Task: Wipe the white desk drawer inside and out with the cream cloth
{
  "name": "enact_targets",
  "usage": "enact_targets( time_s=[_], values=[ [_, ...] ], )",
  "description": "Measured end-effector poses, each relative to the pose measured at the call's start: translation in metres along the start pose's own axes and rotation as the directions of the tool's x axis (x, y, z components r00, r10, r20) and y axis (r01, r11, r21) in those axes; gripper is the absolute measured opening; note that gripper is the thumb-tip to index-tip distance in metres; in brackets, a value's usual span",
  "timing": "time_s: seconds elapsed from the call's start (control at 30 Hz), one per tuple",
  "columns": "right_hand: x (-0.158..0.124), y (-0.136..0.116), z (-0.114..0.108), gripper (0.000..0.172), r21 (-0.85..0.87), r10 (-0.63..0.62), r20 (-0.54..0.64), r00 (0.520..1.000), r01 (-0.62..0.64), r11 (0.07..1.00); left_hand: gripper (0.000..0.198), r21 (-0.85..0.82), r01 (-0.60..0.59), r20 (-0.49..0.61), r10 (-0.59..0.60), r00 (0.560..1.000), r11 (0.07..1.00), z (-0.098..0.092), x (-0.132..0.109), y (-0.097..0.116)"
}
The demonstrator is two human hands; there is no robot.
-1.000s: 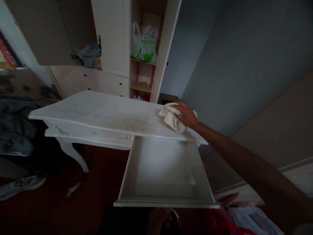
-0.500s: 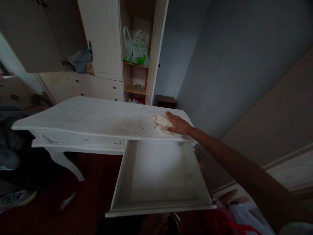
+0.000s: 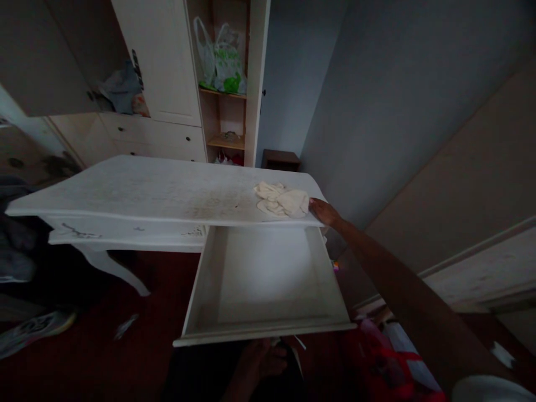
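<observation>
A crumpled cream cloth (image 3: 288, 201) lies bunched on the right part of the white desk (image 3: 176, 184). My right hand (image 3: 323, 211) is at the cloth's right edge, over the desk's right end, its fingertips close to or just touching the fabric. It lies fairly flat and does not grip the cloth. Under the front board of the pulled-out drawer (image 3: 262, 273), my left hand (image 3: 263, 360) shows dimly with curled fingers. What it holds, if anything, is lost in shadow. Dark smudges mark the desktop left of the cloth.
Behind the desk stands a white wardrobe (image 3: 161, 61) with a plastic bag (image 3: 228, 64) on an open shelf. A small brown cabinet (image 3: 280, 160) is by the grey wall. Red and white bags (image 3: 389, 357) lie at lower right; a shoe (image 3: 37, 329) is at lower left.
My right hand has slid off the cloth to the right, so the cloth now lies uncovered and more spread out. The view has shifted slightly, and more of my left hand shows.
</observation>
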State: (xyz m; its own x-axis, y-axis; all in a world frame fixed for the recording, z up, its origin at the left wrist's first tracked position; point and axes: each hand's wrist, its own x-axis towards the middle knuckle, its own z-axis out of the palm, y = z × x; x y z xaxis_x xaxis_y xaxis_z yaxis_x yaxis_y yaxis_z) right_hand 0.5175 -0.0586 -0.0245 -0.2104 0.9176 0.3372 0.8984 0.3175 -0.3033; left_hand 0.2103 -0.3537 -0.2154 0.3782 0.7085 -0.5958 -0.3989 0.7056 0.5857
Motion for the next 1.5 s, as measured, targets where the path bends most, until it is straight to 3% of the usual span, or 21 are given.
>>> enact_targets(
  time_s=[0.17, 0.37, 0.67, 1.0, 1.27, 1.5],
  values=[
    [0.002, 0.0, 0.002, 0.048, 0.003, 0.078, 0.018, 0.997, -0.078, 0.997, 0.065, 0.054, -0.024, 0.122, 0.017, 0.992, 0.998, 0.002, -0.015, 0.024],
    [0.001, 0.002, 0.007, 0.043, -0.045, 0.109, -0.032, 0.994, -0.111, 0.993, 0.067, 0.224, 0.005, 0.106, -0.03, 0.994, 0.975, 0.017, -0.037, 0.053],
    [0.002, 0.005, 0.009, 0.043, -0.082, 0.096, -0.056, 0.994, -0.101, 0.992, 0.057, 0.191, -0.01, 0.205, -0.03, 0.978, 0.982, 0.034, -0.057, 0.092],
    [0.001, 0.002, 0.009, 0.043, -0.103, 0.07, -0.041, 0.997, -0.074, 0.992, 0.033, 0.126, -0.103, 0.122, 0.087, 0.989, 0.987, 0.046, -0.02, 0.139],
    [-0.002, -0.006, 0.005, 0.043, -0.122, 0.095, -0.041, 0.995, -0.099, 0.988, 0.033, 0.12, -0.11, 0.134, 0.094, 0.987, 0.987, 0.062, 0.035, 0.176],
    [-0.003, -0.008, 0.006, 0.042, -0.121, 0.111, -0.045, 0.993, -0.116, 0.986, 0.03, 0.042, -0.097, 0.031, 0.096, 0.995, 0.994, 0.08, 0.07, 0.206]
  ],
)
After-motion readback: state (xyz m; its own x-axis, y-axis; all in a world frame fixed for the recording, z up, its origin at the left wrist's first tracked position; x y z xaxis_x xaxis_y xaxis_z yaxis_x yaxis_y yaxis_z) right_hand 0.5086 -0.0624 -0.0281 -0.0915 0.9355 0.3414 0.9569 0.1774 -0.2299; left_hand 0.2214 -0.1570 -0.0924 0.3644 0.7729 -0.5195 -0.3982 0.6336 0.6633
